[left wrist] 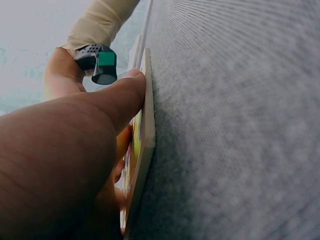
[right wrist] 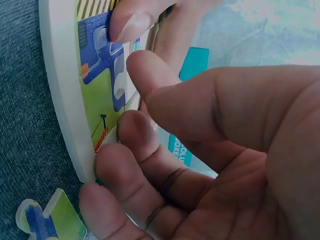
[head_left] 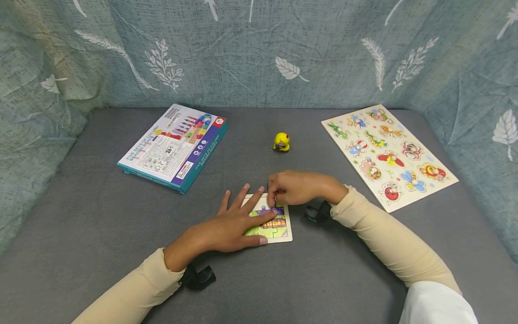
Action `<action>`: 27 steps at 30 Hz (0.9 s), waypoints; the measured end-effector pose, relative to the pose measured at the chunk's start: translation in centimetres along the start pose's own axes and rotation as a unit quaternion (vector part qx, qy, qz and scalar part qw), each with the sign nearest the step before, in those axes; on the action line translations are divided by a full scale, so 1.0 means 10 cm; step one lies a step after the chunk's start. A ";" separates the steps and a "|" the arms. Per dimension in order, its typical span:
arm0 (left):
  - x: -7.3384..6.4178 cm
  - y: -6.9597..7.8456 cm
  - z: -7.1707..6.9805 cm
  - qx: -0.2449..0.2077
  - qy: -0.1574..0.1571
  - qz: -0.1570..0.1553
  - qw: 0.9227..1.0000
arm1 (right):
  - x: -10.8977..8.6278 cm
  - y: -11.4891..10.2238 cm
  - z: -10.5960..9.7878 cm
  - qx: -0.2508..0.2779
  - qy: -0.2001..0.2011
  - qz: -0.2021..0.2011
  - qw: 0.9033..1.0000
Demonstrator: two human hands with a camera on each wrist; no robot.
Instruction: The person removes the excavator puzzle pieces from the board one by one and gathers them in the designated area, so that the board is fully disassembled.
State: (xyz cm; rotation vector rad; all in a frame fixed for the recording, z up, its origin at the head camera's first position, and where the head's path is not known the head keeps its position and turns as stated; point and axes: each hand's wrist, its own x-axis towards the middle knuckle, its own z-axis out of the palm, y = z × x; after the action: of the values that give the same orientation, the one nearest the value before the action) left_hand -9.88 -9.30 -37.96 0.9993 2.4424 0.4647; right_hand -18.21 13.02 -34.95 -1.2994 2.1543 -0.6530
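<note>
Blue-green cloth (head_left: 230,49) printed with white leaves is hung behind and beside a dark grey tabletop (head_left: 117,216). At left, a white-and-teal box (head_left: 174,150) is laid flat, its printed face upward. Toward the middle, the left hand (head_left: 227,227) is rested palm down across a jigsaw puzzle (head_left: 272,231), its fingers widely spread and its thumb set at the puzzle's near edge. The puzzle, bordered in pale material, is placed near the middle of the tabletop and is partly covered by the left hand. Beyond it, a small yellow toy (head_left: 281,142) is positioned. At the puzzle's far right corner, the fingers of the right hand (head_left: 294,186) are bent, their tips brought to the puzzle; the thumb is held apart from them, and whether anything is pinched cannot be told. Beside that corner, a loose blue-and-green piece (right wrist: 62,215) is shown on the tabletop by the right-wrist view. At far right, a board of insect pictures (head_left: 388,172) is laid at an angle.
</note>
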 end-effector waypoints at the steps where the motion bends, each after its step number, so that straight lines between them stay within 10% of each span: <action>1: 0.00 0.00 0.00 0.001 0.000 -0.001 1.000 | 0.00 0.00 0.00 0.002 0.001 0.000 1.000; 27: 0.00 -0.01 0.00 0.001 -0.001 0.003 1.000 | 0.07 -0.03 0.05 -0.020 0.014 0.043 0.999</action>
State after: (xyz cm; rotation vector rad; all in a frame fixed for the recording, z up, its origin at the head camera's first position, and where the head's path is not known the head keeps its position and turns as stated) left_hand -9.91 -9.37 -38.03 1.0093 2.4386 0.4619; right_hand -17.95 12.22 -35.26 -1.2162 2.2442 -0.5998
